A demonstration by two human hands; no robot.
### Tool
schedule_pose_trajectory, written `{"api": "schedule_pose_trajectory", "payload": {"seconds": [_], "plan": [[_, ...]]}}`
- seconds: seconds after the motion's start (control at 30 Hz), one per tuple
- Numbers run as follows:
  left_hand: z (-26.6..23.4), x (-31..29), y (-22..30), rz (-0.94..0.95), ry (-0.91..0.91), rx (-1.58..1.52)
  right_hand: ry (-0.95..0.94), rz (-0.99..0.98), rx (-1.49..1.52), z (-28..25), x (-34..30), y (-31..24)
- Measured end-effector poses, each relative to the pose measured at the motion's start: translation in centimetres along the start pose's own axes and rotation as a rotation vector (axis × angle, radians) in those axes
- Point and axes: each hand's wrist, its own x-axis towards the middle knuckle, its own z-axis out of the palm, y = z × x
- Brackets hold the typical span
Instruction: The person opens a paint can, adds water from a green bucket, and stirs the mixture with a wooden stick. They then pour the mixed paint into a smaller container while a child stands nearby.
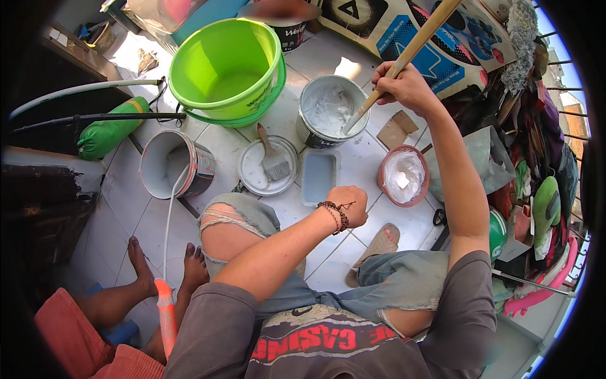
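Note:
A long wooden stick (424, 39) slants down into a bucket (307, 120) of white paint-like paste, its lower end coated white. My right hand (404, 88) is wrapped round the stick above the bucket's right side. My left hand (349, 205) is a loose fist with a braided bracelet at the wrist; nothing sticks out of it. Closest to it are a clear rectangular tub (319, 178) of cloudy liquid and a reddish-brown bowl (382, 180) with white paste in it. A paintbrush (271, 156) lies across a round white lid (252, 180) left of the tub.
A lime-green bucket (183, 82) stands at the far left. Nearer is a smeared pail (201, 165) with a thin stick leaning in it. A piece of cardboard (394, 131) lies by the bowl. Another person's bare feet (194, 268) are at the lower left. Piled belongings (543, 170) crowd the right.

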Motion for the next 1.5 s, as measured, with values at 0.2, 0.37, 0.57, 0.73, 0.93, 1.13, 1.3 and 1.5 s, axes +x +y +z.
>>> {"api": "schedule_pose_trajectory", "payload": {"seconds": [0.2, 0.37, 0.57, 0.73, 0.93, 1.13, 1.3, 1.5], "plan": [[0.3, 0.0, 0.2, 0.008, 0.008, 0.009, 0.046, -0.166, 0.232, 1.6, 2.9, 2.8], [0.1, -0.3, -0.1, -0.001, -0.007, 0.001, 0.163, -0.066, -0.17, -1.1, 1.9, 0.6], [0.0, -0.1, -0.5, -0.011, -0.021, 0.01, -0.032, -0.089, 0.234, 1.2, 1.8, 1.9], [0.2, 0.0, -0.2, 0.0, -0.011, 0.021, 0.172, -0.15, 0.07, 0.0, 2.9, 2.8], [0.3, 0.0, -0.2, -0.014, -0.063, 0.05, -0.035, -0.008, 0.096, 0.0, 0.3, 0.7], [2.1, 0.0, 0.7, 0.044, -0.161, 0.107, 0.13, -0.168, 0.12, 0.4, 2.6, 3.4], [2.6, -0.5, 0.2, 0.068, -0.219, 0.121, 0.025, -0.043, -0.033, -0.5, 0.7, 0.8], [1.1, -0.6, 1.1, 0.078, -0.248, 0.12, 0.047, -0.187, 0.29, 1.2, 2.3, 3.5]]}}
